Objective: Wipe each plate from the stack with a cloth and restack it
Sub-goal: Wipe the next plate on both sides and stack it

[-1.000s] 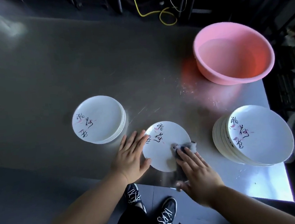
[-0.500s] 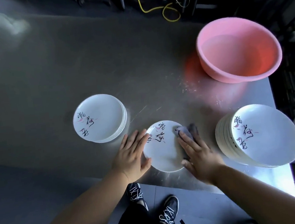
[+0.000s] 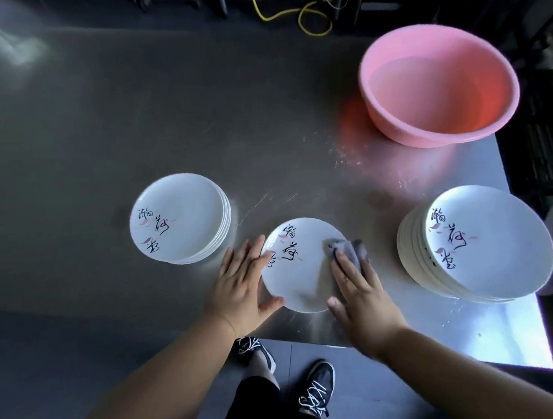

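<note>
A single round white plate (image 3: 298, 267), glossy with black brushed lettering, lies flat on the dull metal table (image 3: 127, 122) near its front edge. The left hand (image 3: 241, 286) rests flat against the plate's left rim, fingers straight and spread. The right hand (image 3: 359, 289) presses a crumpled grey cloth (image 3: 350, 251) onto the plate's right side with straight fingers. A low stack of matching plates (image 3: 179, 218) sits to the left, a taller leaning stack (image 3: 479, 245) to the right. Behind stands a smooth pink plastic basin (image 3: 438, 85).

Left hand (image 3: 242, 287) lies flat, fingers spread; right hand (image 3: 359, 294) presses down, fingers straight.
</note>
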Tool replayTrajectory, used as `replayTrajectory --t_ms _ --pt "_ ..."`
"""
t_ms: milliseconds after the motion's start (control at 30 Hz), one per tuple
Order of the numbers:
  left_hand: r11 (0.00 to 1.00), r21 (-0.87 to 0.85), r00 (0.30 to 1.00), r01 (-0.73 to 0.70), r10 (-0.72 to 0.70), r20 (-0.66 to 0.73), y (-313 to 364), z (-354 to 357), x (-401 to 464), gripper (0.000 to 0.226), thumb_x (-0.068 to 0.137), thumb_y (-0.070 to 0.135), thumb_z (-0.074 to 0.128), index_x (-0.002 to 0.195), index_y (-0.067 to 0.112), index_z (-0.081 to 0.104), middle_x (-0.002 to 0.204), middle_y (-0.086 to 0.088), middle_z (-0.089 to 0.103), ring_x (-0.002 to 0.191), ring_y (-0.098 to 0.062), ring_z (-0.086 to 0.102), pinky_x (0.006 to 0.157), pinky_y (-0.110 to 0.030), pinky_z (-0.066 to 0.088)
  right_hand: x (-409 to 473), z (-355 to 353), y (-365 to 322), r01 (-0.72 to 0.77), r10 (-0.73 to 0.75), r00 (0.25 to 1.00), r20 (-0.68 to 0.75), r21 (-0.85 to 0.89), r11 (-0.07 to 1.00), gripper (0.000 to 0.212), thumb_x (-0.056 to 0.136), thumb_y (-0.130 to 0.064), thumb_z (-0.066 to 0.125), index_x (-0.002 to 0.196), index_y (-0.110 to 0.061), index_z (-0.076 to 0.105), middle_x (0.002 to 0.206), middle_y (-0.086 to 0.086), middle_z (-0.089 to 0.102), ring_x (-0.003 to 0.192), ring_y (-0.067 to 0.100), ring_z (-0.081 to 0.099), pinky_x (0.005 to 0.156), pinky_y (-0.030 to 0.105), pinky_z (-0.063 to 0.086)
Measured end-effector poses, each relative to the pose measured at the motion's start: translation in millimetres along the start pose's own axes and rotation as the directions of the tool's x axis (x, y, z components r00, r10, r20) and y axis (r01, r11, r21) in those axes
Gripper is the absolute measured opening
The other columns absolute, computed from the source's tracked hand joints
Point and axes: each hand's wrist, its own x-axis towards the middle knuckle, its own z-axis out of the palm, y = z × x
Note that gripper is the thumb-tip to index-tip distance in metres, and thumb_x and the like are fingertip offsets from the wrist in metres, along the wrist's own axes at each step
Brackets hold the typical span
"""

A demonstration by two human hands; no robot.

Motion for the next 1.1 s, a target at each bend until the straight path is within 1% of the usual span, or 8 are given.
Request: replayTrajectory --t_ms 67,267,500,700,800,933,1000,1100 --pt "0.999 -0.009 0.999 -0.043 0.042 -0.022 -0.3 0.8 -2.9 0.070 0.090 0.058 0.066 0.136 0.006 0.060 0.172 -0.009 0.025 0.154 -0.039 0.032 0.124 -0.060 0.026 -13.4 6.9 -1.4 -0.001 0.002 0.998 0.066 -0.017 1.000 0.089 0.094 -0.071 0.011 0.168 -0.022 0.006 0.172 -0.016 -0.017 0.160 0.022 -0.019 0.132 0.040 0.005" --pt "0.995 -0.063 0.993 -0.083 0.077 -0.088 1.9 -1.1 -2.4 0.041 0.103 0.044 0.046 0.113 0.012 0.069 0.161 0.000 0.047 0.153 -0.032 0.037 0.124 -0.058 0.027 48.2 -24.7 20.2 0.032 -0.031 0.999 0.008 -0.039 0.999 0.075 0.101 -0.063 0.035 0.167 -0.036 0.010 0.169 -0.033 -0.013 0.159 0.016 -0.025 0.118 0.052 0.041" --pt "0.994 -0.092 0.995 -0.059 0.051 -0.085 -0.1 1.3 -1.5 0.034 0.097 0.043 0.059 0.112 0.014 0.070 0.160 0.001 0.048 0.153 -0.029 0.037 0.125 -0.058 0.026 -13.5 18.9 -32.3 -0.117 0.115 0.993 0.040 0.062 0.991 0.084 0.105 -0.066 0.026 0.168 -0.022 -0.005 0.172 -0.014 -0.026 0.158 0.026 -0.027 0.130 0.038 -0.006" --pt "0.997 -0.063 0.995 -0.039 0.033 -0.097 1.1 0.6 -1.0 0.035 0.097 0.045 0.062 0.112 0.015 0.070 0.159 0.000 0.049 0.152 -0.031 0.038 0.123 -0.059 0.028 45.7 -17.0 -3.3 -0.093 0.095 0.995 -0.037 0.068 0.993 0.080 0.098 -0.068 0.022 0.167 -0.030 0.010 0.172 -0.026 -0.009 0.161 0.021 -0.012 0.121 0.052 0.035" --pt "0.999 -0.046 0.995 -0.012 0.007 -0.103 2.1 -1.0 -2.4 0.036 0.095 0.047 0.063 0.110 0.016 0.071 0.157 0.000 0.052 0.152 -0.031 0.039 0.125 -0.058 0.024 50.8 -19.2 0.4 -0.045 0.045 0.999 -0.030 0.018 0.999 0.076 0.105 -0.058 0.035 0.168 -0.029 0.007 0.170 -0.029 -0.017 0.159 0.015 -0.022 0.123 0.046 0.032" --pt "0.998 -0.009 0.991 0.060 -0.061 -0.122 20.9 -13.0 -5.0 0.045 0.081 0.061 0.076 0.099 0.020 0.072 0.132 0.000 0.067 0.141 -0.028 0.051 0.124 -0.063 0.021 3.5 14.7 -18.8 -0.063 0.064 0.996 0.069 -0.007 0.998 0.095 0.095 -0.080 0.002 0.168 -0.019 -0.002 0.170 -0.013 -0.028 0.157 0.022 -0.031 0.132 0.045 0.009" --pt "0.998 -0.015 0.993 0.063 -0.064 -0.098 34.5 -18.9 -9.8 0.059 0.075 0.070 0.077 0.111 0.025 0.072 0.122 0.003 0.066 0.135 -0.026 0.055 0.123 -0.062 0.022 -12.5 15.0 -22.3 -0.057 0.055 0.988 0.142 0.010 0.998 0.088 0.101 -0.075 0.016 0.167 -0.024 -0.008 0.170 -0.016 -0.029 0.157 0.019 -0.030 0.132 0.044 0.014" --pt "0.998 -0.060 0.998 -0.001 -0.003 -0.064 31.2 -21.2 -14.3 0.056 0.083 0.067 0.069 0.126 0.030 0.071 0.144 0.005 0.060 0.146 -0.021 0.046 0.121 -0.059 0.027 5.0 -11.5 -12.8 -0.011 0.012 0.995 0.095 -0.008 1.000 0.080 0.105 -0.061 0.039 0.168 -0.028 0.002 0.172 -0.022 -0.018 0.161 0.017 -0.017 0.128 0.045 0.026"
